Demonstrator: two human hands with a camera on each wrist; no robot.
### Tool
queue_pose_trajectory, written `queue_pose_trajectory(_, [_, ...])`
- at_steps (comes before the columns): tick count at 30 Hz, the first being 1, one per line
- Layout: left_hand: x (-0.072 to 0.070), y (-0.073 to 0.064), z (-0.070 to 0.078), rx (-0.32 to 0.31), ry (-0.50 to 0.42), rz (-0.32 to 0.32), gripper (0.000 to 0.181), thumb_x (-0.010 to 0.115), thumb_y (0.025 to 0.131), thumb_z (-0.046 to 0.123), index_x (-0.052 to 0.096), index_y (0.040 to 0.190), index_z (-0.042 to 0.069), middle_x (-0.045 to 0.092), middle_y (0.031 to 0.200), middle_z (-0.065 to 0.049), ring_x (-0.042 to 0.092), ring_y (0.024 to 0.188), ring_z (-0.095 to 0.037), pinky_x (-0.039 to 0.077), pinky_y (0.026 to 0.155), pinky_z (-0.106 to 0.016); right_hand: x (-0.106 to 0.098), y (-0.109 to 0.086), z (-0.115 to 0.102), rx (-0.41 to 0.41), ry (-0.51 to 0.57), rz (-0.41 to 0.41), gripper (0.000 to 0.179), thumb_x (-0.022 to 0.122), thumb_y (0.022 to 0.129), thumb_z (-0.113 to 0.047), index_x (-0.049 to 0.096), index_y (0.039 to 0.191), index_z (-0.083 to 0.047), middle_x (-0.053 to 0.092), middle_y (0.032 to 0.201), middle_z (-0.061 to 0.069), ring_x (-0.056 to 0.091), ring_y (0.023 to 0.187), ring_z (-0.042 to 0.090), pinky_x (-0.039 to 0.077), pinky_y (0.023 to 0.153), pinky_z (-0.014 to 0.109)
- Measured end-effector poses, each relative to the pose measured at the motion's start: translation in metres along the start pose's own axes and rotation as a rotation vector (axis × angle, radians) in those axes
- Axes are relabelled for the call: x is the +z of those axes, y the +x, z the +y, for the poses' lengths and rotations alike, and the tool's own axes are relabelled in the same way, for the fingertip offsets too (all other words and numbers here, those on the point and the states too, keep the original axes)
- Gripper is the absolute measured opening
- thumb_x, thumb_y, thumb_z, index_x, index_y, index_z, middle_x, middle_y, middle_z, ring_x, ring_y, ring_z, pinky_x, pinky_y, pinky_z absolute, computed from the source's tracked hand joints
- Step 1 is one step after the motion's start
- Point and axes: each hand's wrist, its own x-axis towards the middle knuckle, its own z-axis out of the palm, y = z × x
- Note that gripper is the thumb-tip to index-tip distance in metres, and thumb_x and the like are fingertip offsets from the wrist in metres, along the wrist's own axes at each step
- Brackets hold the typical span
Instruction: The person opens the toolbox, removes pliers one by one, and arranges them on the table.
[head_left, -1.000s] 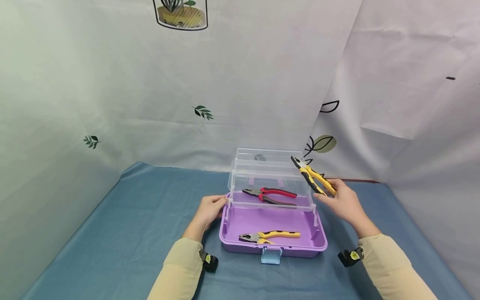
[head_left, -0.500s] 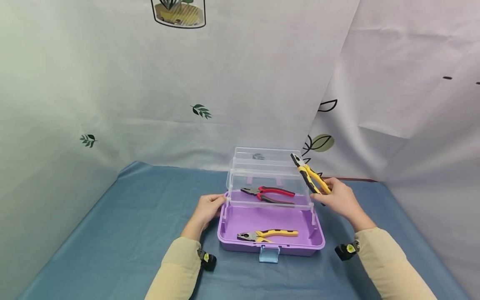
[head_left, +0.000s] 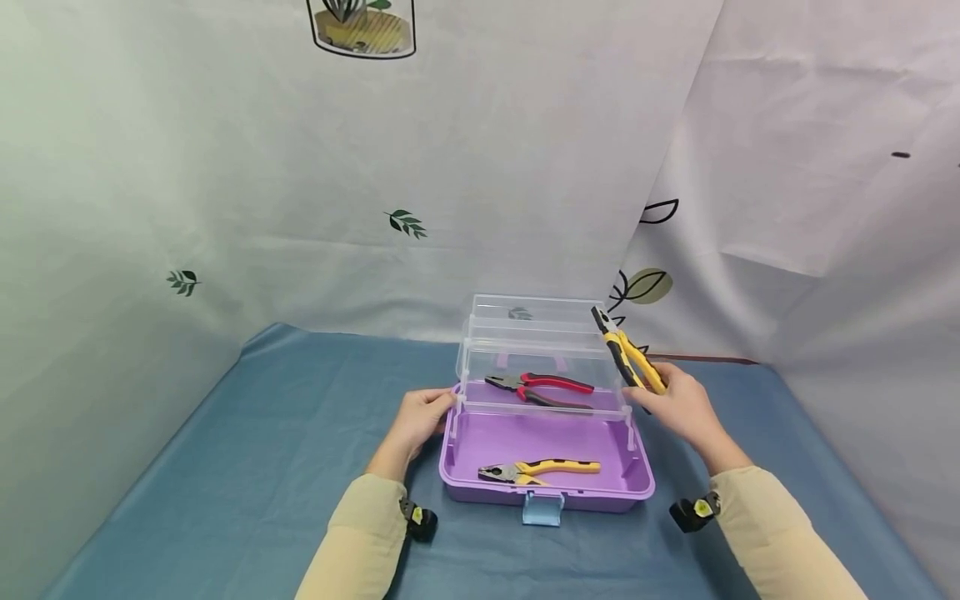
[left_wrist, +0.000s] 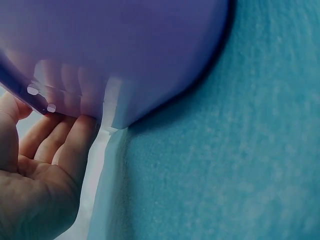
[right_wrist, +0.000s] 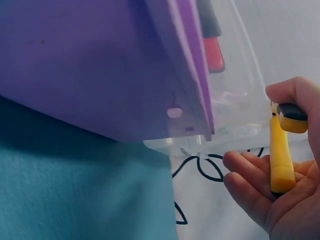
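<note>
A purple toolbox stands with its clear lid raised at the back. My left hand grips its left rim, thumb above and fingers against the outer wall in the left wrist view. My right hand holds yellow-and-black pliers by the handles, jaws up and tilted left, beside the lid's right edge. In the right wrist view the handle end lies across the fingers. Red-and-black pliers rest in the clear tray; yellow-and-black combination pliers lie on the box floor.
A pale blue latch hangs from the box's front. Blue cloth covers the table. Behind it hangs a pale printed curtain, close to the raised lid.
The pliers in my right hand have turned a little more upright, their tip shifting slightly right. My left hand keeps its hold on the toolbox rim.
</note>
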Motion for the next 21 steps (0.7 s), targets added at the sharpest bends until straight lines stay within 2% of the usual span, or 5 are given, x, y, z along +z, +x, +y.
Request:
queue_pose_trajectory(5, [0.002, 0.001, -0.001, 0.002, -0.006, -0.008, 0.032, 0.058, 0.087, 0.010, 0.066, 0.115, -0.003, 0.066, 0.113, -0.021, 0.065, 0.077, -0.010, 0.060, 0.069, -0.030, 0.002, -0.004, 0.000, 0.018, 0.024, 0.012, 0.079, 0.063, 0.084, -0.049, 0.040, 0.136, 0.005, 0.056, 0.116, 0.026, 0.054, 0.092, 0.030, 0.052, 0.069, 0.031])
queue_pose_trajectory(12, [0.003, 0.002, -0.001, 0.000, -0.012, -0.016, 0.033, 0.058, 0.088, 0.012, 0.065, 0.117, -0.003, 0.065, 0.116, -0.021, 0.064, 0.078, -0.009, 0.060, 0.071, -0.032, -0.001, -0.009, 0.004, 0.019, 0.022, 0.036, 0.078, 0.064, 0.084, -0.048, 0.040, 0.136, 0.005, 0.057, 0.116, 0.026, 0.054, 0.091, 0.029, 0.048, 0.065, 0.027])
queue_pose_trajectory(21, [0.001, 0.002, -0.001, -0.005, 0.001, -0.007, 0.032, 0.058, 0.087, 0.011, 0.066, 0.115, -0.002, 0.065, 0.117, -0.020, 0.064, 0.080, -0.010, 0.060, 0.071, -0.031, -0.002, -0.017, 0.015, 0.036, 0.004, 0.057, 0.078, 0.065, 0.084, -0.048, 0.041, 0.134, 0.007, 0.056, 0.117, 0.028, 0.054, 0.093, 0.032, 0.053, 0.070, 0.036])
